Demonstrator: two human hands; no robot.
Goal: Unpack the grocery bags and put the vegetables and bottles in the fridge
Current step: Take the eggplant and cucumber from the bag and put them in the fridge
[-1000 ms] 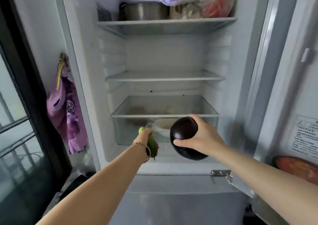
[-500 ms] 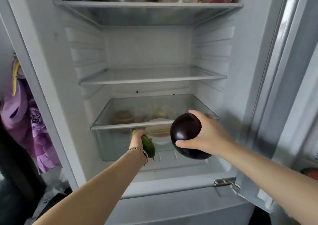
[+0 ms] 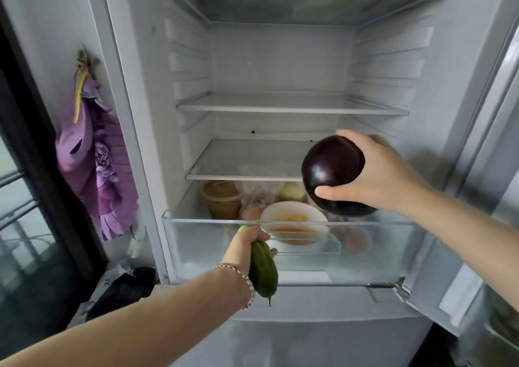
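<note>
Two vegetables were held before the open white fridge (image 3: 280, 57), one in each hand. The left grip (image 3: 245, 244) was clenched round the upper end of a long green cucumber (image 3: 262, 272), which hung nearly upright, tip down, just in front of the clear plastic crisper drawer (image 3: 202, 240) at the bottom of the compartment. Whether those fingers also touched the drawer's front wall could not be told. A silver chain bracelet (image 3: 245, 279) circled that wrist. The right grip (image 3: 376, 177) grasped a round, glossy dark-purple aubergine (image 3: 332, 175) from its right side, thumb beneath and fingers over the top, holding it in the air above the right part of the drawer and in front of the lowest glass shelf (image 3: 238, 158). The drawer stuck out forward past that shelf and held a white bowl (image 3: 293, 212) of orange food, a tan ribbed pot (image 3: 222, 199) behind it on the left, and some pale bagged items too blurred to name. A purple cloth (image 3: 94, 170) hung on the wall left of the fridge.
</note>
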